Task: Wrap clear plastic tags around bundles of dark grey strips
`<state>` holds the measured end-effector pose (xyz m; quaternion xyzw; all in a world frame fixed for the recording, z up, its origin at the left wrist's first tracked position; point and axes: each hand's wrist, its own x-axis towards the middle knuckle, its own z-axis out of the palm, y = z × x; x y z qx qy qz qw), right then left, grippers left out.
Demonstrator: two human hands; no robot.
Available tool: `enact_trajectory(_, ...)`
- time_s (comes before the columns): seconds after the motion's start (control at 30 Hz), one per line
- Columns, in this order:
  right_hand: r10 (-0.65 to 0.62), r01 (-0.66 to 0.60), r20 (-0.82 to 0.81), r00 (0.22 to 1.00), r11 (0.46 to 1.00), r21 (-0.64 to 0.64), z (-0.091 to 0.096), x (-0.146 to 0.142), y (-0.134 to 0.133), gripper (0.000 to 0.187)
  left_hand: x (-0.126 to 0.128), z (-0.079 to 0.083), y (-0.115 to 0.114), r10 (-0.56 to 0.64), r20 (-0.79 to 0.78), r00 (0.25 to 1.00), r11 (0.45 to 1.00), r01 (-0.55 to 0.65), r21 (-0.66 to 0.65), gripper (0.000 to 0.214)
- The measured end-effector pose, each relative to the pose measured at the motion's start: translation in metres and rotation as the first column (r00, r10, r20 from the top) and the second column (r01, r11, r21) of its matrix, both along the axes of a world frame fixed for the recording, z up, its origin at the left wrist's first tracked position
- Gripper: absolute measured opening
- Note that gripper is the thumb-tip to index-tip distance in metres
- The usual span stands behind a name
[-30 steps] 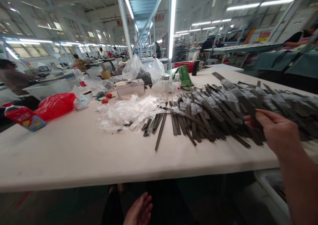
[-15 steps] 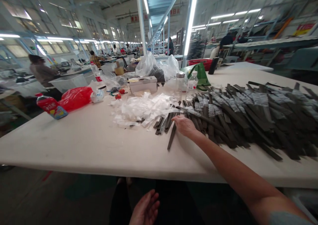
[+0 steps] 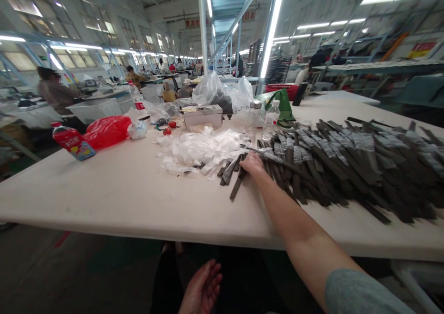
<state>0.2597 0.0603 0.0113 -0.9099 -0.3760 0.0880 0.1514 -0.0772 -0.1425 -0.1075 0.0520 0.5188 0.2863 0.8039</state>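
Observation:
My right hand [image 3: 251,163] lies on the near left end of a large pile of dark flat metal bars [image 3: 347,166], many with white-grey wrapping around them. Its fingers are over several loose bars [image 3: 231,177], and they hide the bars' ends. A heap of white plastic scraps [image 3: 197,150] lies just left of those bars. My left hand [image 3: 203,288] hangs below the table edge near my lap, fingers apart, holding nothing.
The white table [image 3: 104,198] also bears a cardboard box [image 3: 203,116], clear bottles, a red plastic bag [image 3: 107,131], and a green bag [image 3: 282,106]. Clear plastic bags stand behind. A seated person [image 3: 55,94] works at the far left.
My right hand has moved from the pile's right side, across it, to the left end, with the arm stretched out. A few loose bars have shifted. My left hand stays below the table.

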Motion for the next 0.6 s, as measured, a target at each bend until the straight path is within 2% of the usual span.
enact_trajectory(0.2,0.007,-0.01,-0.215,0.977,1.0,-0.014,0.008,0.015,-0.007,0.034,-0.003,0.002,0.001,0.003,0.015,1.0,0.999,-0.003,0.032,0.029)
enact_trajectory(0.33,0.002,-0.002,-0.425,0.905,1.0,0.001,0.016,0.013,-0.019,0.034,-0.001,0.0,0.0,-0.017,0.031,0.999,0.999,0.016,0.035,0.034)
enact_trajectory(0.43,-0.014,0.023,-0.621,0.783,1.0,0.005,0.02,0.009,-0.038,0.033,-0.002,-0.001,0.0,-0.026,0.029,0.999,0.999,0.025,0.038,0.037)
enact_trajectory(0.6,0.023,0.08,-0.869,0.494,0.994,0.072,0.013,-0.001,-0.096,0.027,-0.004,-0.001,-0.001,-0.028,0.018,0.999,0.999,0.028,0.041,0.034)
